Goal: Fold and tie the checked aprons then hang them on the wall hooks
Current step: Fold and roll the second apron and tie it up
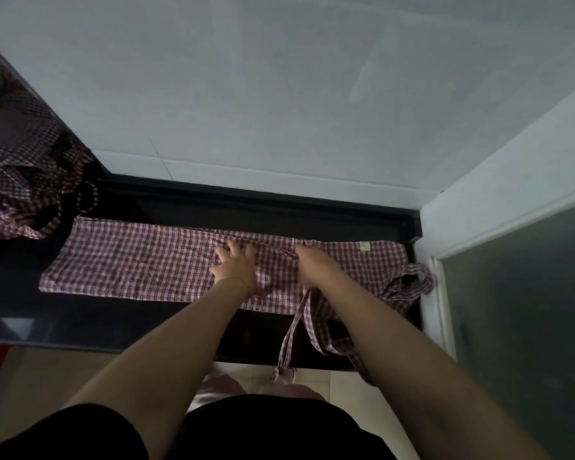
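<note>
A red-and-white checked apron (130,260) lies folded into a long strip across the dark countertop (80,313). My left hand (238,267) rests on its middle, fingers spread and pressing the cloth flat. My right hand (312,262) lies just to the right of it, fingers curled down over a fold in the fabric; the fingertips are hidden. The apron's ties (294,330) hang over the counter's front edge. Its neck strap (409,283) is bunched at the right end.
A heap of more checked aprons (24,167) sits at the counter's left end. A pale wall (279,94) rises behind the counter, and a side wall with a glass panel (518,310) closes the right. No hooks are in view.
</note>
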A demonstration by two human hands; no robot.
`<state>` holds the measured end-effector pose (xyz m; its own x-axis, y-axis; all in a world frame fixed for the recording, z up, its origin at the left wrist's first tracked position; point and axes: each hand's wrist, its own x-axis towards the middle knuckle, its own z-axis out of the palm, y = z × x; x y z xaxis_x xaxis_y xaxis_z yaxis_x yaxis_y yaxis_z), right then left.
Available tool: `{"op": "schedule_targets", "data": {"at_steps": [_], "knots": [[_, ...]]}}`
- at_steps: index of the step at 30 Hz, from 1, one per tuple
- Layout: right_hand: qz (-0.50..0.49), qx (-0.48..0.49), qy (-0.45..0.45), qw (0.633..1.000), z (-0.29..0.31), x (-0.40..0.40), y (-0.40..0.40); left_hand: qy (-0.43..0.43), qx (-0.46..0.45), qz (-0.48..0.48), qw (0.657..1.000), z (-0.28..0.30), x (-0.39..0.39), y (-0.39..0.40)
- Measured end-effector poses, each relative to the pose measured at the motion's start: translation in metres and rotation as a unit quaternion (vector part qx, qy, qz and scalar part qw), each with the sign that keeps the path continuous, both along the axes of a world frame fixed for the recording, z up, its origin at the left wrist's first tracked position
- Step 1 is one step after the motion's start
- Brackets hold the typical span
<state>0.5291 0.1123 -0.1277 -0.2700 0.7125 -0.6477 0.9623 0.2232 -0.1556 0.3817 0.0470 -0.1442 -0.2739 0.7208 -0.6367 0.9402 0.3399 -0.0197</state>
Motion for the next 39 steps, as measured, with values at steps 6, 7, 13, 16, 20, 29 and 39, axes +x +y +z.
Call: {"op": "schedule_targets", "data": {"at_steps": [6, 7, 13, 16, 20, 29, 39], "knots": [[0.009, -0.073, -0.105, 0.992, 0.045, 0.04, 0.047, 0.017, -0.054, 0.021, 0.998, 0.004, 0.009, 0.016], [0.004, -0.081, -0.117, 0.99, 0.052, 0.045, 0.051, 0.02, -0.065, 0.028, 0.997, 0.004, 0.012, 0.018], [-0.15, 0.127, -0.095, 0.976, 0.07, 0.084, 0.083, 0.026, -0.097, 0.049, 0.994, 0.007, 0.013, 0.02], [-0.289, 0.294, 0.068, 0.909, 0.065, 0.09, 0.089, 0.02, -0.102, 0.063, 0.993, 0.01, 0.008, 0.02], [-0.315, 0.254, 0.18, 0.897, 0.051, 0.08, 0.082, 0.024, -0.056, 0.14, 0.988, 0.014, 0.006, 0.024], [-0.042, -0.019, 0.02, 0.999, 0.02, 0.077, 0.033, -0.06, 0.146, -0.066, 0.985, -0.001, 0.02, 0.028], [0.033, -0.013, -0.139, 0.99, 0.004, 0.071, 0.016, 0.006, 0.117, -0.078, 0.99, -0.005, 0.018, 0.024]]}}
